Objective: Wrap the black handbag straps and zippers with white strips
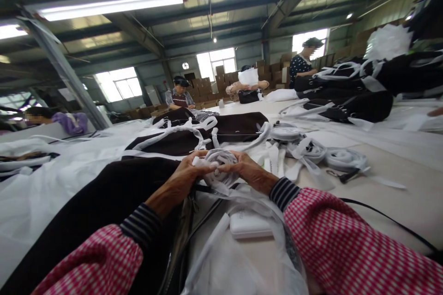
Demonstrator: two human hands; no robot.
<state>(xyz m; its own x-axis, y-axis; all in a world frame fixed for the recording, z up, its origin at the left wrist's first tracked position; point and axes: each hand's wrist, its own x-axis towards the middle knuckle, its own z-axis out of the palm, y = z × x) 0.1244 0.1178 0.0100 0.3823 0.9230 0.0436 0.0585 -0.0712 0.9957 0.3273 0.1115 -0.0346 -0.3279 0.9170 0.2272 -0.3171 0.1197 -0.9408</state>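
Between my two hands is a coiled strap (221,166) wrapped in whitish plastic. My left hand (188,173) grips the coil's left side, with the thumb laid across its front. From the right, my right hand (254,170) closes on the other side, thumb pressed near the middle of the roll. Loose clear plastic (277,207) hangs down below the coil. Beneath my left arm lies a large black bag (104,198), its zipper running along the near edge. A white box-shaped object (249,226) rests on the table below my hands.
More wrapped strap coils (346,159) lie to the right on the white table (394,193). Dark bags with wrapped handles (238,126) lie ahead, with a pile of others (363,101) at the right. Several co-workers are around the table; cartons (204,87) stand behind.
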